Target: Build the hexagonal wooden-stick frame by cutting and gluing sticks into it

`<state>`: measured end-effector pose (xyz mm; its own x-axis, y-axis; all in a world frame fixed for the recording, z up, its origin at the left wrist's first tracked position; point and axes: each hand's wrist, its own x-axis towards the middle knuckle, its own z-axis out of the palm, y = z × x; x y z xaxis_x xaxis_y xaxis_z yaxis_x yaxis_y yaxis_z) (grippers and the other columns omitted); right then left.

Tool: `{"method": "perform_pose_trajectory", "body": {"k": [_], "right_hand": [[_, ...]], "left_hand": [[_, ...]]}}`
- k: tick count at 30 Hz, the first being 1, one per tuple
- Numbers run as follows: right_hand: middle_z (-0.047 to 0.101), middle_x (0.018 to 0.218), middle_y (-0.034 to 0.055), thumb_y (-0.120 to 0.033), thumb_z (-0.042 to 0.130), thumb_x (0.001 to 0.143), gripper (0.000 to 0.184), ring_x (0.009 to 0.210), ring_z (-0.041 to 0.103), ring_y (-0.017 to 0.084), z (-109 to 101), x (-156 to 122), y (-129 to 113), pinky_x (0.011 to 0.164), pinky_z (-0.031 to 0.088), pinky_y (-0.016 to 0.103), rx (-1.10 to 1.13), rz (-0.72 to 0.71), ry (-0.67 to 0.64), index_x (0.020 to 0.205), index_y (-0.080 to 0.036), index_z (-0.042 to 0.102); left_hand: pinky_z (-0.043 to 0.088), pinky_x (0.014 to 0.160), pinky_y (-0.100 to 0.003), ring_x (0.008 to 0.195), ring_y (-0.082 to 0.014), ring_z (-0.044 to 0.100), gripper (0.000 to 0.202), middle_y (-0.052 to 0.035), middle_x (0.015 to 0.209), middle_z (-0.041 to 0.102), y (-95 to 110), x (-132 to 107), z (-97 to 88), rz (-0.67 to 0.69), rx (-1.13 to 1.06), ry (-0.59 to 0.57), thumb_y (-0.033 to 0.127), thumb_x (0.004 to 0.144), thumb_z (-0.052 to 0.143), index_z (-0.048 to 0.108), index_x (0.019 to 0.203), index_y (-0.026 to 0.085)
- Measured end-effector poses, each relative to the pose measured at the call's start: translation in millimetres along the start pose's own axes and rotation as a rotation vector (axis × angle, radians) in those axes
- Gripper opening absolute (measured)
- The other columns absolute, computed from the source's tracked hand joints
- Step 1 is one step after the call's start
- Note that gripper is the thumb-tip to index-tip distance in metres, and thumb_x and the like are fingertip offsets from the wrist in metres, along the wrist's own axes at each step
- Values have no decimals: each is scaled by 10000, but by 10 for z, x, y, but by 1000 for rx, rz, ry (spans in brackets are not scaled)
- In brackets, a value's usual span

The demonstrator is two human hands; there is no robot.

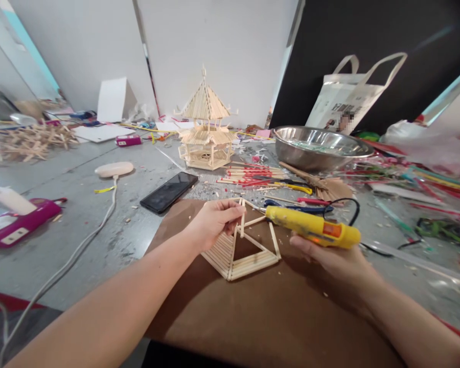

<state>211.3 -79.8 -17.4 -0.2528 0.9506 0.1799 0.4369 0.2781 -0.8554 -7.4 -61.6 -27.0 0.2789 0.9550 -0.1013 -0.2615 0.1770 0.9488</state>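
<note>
Reference point: the brown sheet (253,317) in front of me. The stick frame (253,265) lies on its far half, left panel filled with close-set sticks, near panel part-filled; I judge it sits there so both hands can reach it. My left hand (216,222), over the sheet's far-left part, has thumb and fingertips pinched on a short stick (243,225) above the frame, presumably to keep skin off the hot nozzle. My right hand (331,260), over the sheet's right side, is wrapped around the yellow glue gun (314,225), nozzle pointing towards the stick; cannot tell whether they touch, or whether the trigger is pressed. Pose: left forearm reaches in from near left, wrist almost straight; right forearm comes from near right, hand beneath the gun's body. Beyond the sheet's far edge: red-marked sticks (249,176), probably kept within reach, and the stick pavilion (209,135) behind. Phone (169,192) just beside its far-left corner.
</note>
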Motion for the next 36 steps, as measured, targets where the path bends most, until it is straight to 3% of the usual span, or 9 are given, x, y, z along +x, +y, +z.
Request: {"method": "perform_pose_trajectory", "body": {"k": [3,10,36], "right_hand": [[414,415,-38,-397,544,646,239,364,387,87,-34,24,23,346,326,230,104,106,-41,547,-205,442],[416,407,-38,-402,575,619,236,355,377,77,-46,37,55,335,291,218,137,166,-97,564,-201,466],[423,386,-45,-397,561,643,240,348,383,64,-47,18,51,322,304,195,70,123,-103,556,-190,476]], "left_hand": [[267,385,-157,381,-17,375,170,54,472,469,-8,-13,17,32,89,-27,274,644,585,512,629,122],[289,399,-160,394,-18,372,173,56,471,459,4,-29,41,56,182,-71,282,639,580,520,626,120],[270,386,-153,396,-14,338,214,58,483,432,-5,-27,53,73,337,-41,329,636,568,525,644,119]]}}
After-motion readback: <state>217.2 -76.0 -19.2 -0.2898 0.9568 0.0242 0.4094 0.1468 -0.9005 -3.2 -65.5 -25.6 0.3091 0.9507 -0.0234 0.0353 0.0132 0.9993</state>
